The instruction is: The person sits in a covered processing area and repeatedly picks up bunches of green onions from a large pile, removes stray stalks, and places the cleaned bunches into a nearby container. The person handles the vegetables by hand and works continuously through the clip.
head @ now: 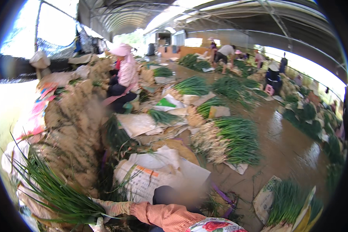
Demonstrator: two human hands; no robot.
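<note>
A bunch of long green onions [61, 197] fans out at the lower left, leaves toward the upper left. My right hand [113, 208], in a pale, soiled glove below an orange checked sleeve, closes around its lower part. At the bottom edge, my left hand [98, 225], also gloved, is beside the stalk ends; it is mostly cut off, and its grip is hidden. A thin white stalk shows between the hands. A large heap of soil-covered onions [72, 130] rises just beyond the bunch. My dark-clad knee [162, 195] is near a printed woven sack [145, 179].
Piled onions [237, 140] lie on the wet brown floor [266, 127]. More onions [287, 200] stand at lower right among sacking. A purple strap [223, 197] trails nearby. A person in a pink hat [124, 72] sits beside the heap; others work farther back.
</note>
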